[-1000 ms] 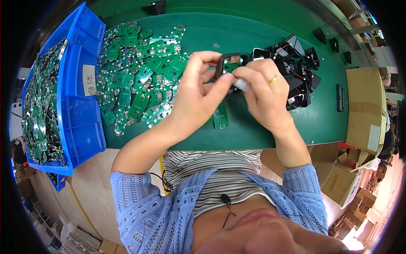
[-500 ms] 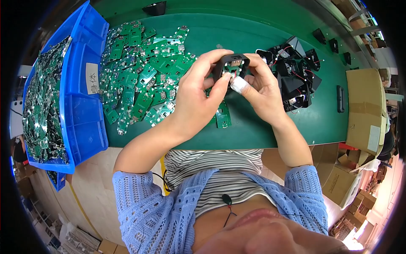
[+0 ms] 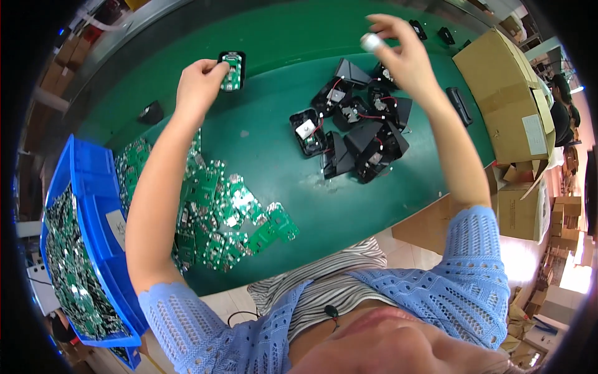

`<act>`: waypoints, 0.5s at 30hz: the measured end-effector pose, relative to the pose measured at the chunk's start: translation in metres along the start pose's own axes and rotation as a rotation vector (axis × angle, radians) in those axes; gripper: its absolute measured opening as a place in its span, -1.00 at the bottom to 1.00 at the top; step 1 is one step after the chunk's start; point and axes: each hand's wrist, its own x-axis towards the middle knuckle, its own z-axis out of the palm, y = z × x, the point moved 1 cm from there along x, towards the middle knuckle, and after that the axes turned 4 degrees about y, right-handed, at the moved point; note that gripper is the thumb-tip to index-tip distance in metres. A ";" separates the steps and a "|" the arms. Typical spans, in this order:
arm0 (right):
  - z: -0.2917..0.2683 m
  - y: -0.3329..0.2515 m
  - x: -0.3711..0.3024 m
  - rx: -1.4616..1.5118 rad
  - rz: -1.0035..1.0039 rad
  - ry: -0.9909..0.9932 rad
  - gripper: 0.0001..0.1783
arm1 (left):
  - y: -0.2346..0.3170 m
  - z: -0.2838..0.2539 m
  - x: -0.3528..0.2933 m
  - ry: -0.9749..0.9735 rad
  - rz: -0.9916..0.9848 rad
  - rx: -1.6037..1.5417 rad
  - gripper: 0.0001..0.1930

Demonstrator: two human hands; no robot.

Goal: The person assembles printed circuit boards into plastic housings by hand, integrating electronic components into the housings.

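From my head camera, my left arm is stretched straight out toward the far left of the green table (image 3: 268,162). My left hand (image 3: 198,84) is at the black rectangular plastic housing with a small green circuit board seated in it (image 3: 232,67). My fingers are closed on its left edge, and it lies flat against the table surface. My right arm is raised and bent, with my right hand (image 3: 405,59) lifted over the far right of the table. Its fingers are pinched together, the thumb wrapped in white tape (image 3: 370,42), and I cannot tell whether anything sits between them.

Half a second ago both hands were together in the middle, holding that same housing between them. Now they are well apart, and the housing has gone out to the far left.

The pile of black plastic housings with red and black wires (image 3: 358,128) sits just below my right hand. The loose green circuit boards (image 3: 227,215) are spread beside my left forearm, and the blue plastic bin of boards (image 3: 99,218) is at the near left.
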 end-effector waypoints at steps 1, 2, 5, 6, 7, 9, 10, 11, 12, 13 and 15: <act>-0.003 0.044 0.019 -0.160 0.041 0.101 -0.41 | -0.007 0.006 0.022 -0.012 -0.075 0.044 -0.67; -0.002 0.084 0.035 -0.318 0.113 0.129 -0.33 | -0.018 0.010 0.040 -0.012 -0.067 0.050 -0.67; -0.012 0.203 0.061 -0.484 0.242 0.167 -0.18 | -0.037 0.027 0.077 -0.010 -0.145 0.107 -0.68; -0.012 0.224 0.064 -0.470 0.291 0.159 -0.12 | -0.042 0.029 0.083 -0.094 -0.184 0.232 -0.67; 0.000 0.220 0.068 -0.449 0.286 0.149 -0.12 | -0.051 0.022 0.085 -0.165 -0.240 0.373 -0.65; 0.019 0.203 0.075 -0.305 0.334 -0.077 -0.17 | -0.059 0.008 0.080 -0.102 -0.326 0.543 -0.59; 0.007 0.219 0.076 -0.314 0.309 -0.141 -0.32 | -0.051 0.012 0.073 0.179 -0.012 0.736 -0.57; 0.010 0.219 0.079 -0.325 0.311 -0.141 -0.50 | -0.041 0.010 0.062 0.473 0.305 0.922 -0.54; 0.009 0.218 0.081 -0.290 0.239 -0.114 -0.56 | -0.032 0.007 0.060 0.381 0.239 0.705 -0.52; 0.014 0.211 0.083 -0.245 0.161 -0.093 -0.61 | -0.022 0.004 0.054 0.378 0.228 0.719 -0.52; 0.012 0.220 0.083 -0.070 -0.011 -0.049 -0.68 | -0.007 0.020 0.042 0.049 0.213 0.133 -0.44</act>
